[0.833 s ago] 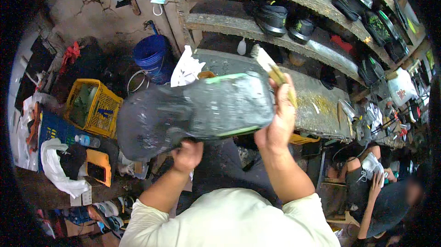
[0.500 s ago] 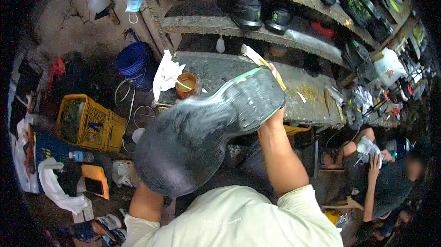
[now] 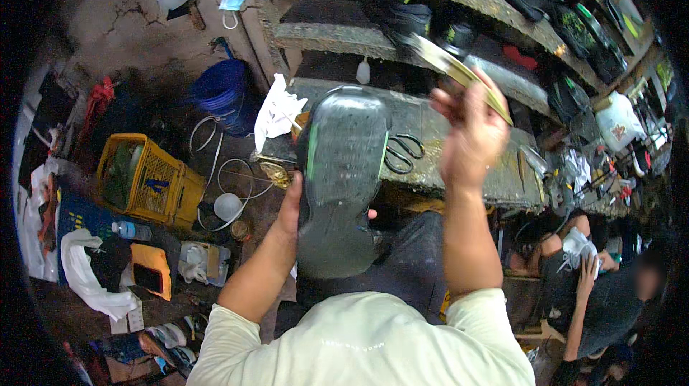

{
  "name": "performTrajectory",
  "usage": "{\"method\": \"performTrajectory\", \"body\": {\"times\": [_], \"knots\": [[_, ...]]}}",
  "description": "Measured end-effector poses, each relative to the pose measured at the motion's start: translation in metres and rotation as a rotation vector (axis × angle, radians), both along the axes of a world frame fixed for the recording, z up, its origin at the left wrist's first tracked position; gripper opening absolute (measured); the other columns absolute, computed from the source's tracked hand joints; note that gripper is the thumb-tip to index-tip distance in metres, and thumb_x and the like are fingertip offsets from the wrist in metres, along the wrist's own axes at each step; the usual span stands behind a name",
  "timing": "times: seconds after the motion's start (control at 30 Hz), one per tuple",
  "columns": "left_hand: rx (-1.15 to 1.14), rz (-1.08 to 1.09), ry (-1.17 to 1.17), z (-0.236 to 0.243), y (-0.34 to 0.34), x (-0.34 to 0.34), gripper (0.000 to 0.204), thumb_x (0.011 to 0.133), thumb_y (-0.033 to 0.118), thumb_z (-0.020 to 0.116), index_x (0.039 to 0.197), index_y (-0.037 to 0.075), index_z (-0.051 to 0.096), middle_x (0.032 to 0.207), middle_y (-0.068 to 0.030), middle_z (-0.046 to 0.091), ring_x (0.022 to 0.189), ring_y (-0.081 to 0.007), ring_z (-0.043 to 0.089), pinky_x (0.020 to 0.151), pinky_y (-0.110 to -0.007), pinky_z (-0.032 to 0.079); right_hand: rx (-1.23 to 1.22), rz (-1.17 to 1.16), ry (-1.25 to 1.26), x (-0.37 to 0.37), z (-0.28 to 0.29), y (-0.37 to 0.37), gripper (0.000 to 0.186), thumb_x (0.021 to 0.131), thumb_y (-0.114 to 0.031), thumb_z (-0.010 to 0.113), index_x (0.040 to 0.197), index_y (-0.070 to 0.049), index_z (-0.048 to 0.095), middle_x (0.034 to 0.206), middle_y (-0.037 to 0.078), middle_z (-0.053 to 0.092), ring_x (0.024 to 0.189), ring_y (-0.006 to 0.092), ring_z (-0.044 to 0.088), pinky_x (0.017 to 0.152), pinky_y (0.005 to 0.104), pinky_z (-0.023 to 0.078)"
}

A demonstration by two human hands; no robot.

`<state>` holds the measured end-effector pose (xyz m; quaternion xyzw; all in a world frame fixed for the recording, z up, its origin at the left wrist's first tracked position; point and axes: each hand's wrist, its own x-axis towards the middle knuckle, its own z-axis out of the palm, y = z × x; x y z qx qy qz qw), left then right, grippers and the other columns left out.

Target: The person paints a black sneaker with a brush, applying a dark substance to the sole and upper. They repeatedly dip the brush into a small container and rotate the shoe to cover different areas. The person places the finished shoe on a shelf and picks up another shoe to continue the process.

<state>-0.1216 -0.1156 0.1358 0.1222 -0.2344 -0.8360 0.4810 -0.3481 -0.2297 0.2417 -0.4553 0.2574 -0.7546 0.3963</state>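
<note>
My left hand (image 3: 290, 206) is wrapped round a black shoe sole (image 3: 346, 160) with green along its edges, its long side pointing away from me. The thumb lies along the left edge, and a fingertip shows at the right edge. Raised to the right of the sole, my right hand (image 3: 477, 135) grips a flat brush (image 3: 453, 68) with a pale wooden handle, bristles toward the upper left. Brush and sole are apart. Behind the sole, black-handled scissors (image 3: 404, 153) rest on the worn workbench (image 3: 495, 171). An orange-brown pot (image 3: 303, 119) is mostly hidden by the sole.
Shelves (image 3: 337, 36) with black shoes rise behind the bench. White cloth or paper (image 3: 278, 110) lies at its left end. On the left are a blue bucket (image 3: 221, 93), a yellow crate (image 3: 147, 178) and a loose cable (image 3: 204, 203). A co-worker (image 3: 606, 300) sits at right.
My right hand has left the sole and moved up and right with the brush. The sole has swung upright, its near end farther from me, held by my left hand alone. Scissors now show.
</note>
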Motion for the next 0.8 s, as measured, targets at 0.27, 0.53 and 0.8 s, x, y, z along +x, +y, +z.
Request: {"method": "performTrajectory", "body": {"times": [0.27, 0.53, 0.8], "knots": [[-0.219, 0.602, -0.377, -0.071, 0.012, 0.037, 0.104, 0.083, 0.055, 0.081, 0.159, 0.005, 0.031, 0.149, -0.0121, 0.053, 0.133, -0.0305, 0.056, 0.112, -0.047, 0.045, -0.255, -0.102, 0.504, -0.036, 0.02, 0.097, 0.025, 0.095, -0.014, 0.072, 0.111, 0.004, 0.068, 0.101, 0.017, 0.069, 0.087, 0.0257, 0.069, 0.076, 0.0368, 0.057], [-0.303, 0.798, -0.491, -0.114, 0.032, 0.063, 0.114, 0.073, 0.035, 0.095, 0.158, 0.001, 0.026, 0.153, -0.0141, 0.047, 0.138, -0.0297, 0.051, 0.115, -0.046, 0.042, -0.405, 0.1, 0.582, -0.028, 0.042, 0.092, 0.021, 0.085, 0.002, 0.076, 0.105, 0.003, 0.071, 0.091, 0.017, 0.075, 0.081, 0.0291, 0.072, 0.074, 0.0384, 0.057], [-0.226, 0.824, -0.54, -0.1, 0.044, 0.063, 0.118, 0.066, 0.034, 0.099, 0.154, -0.003, 0.031, 0.15, -0.0152, 0.049, 0.136, -0.0288, 0.052, 0.115, -0.047, 0.042, -0.494, 0.091, 0.7, -0.023, 0.049, 0.088, 0.025, 0.08, 0.005, 0.077, 0.105, 0.001, 0.074, 0.089, 0.014, 0.075, 0.076, 0.0268, 0.073, 0.071, 0.0349, 0.056]]}}
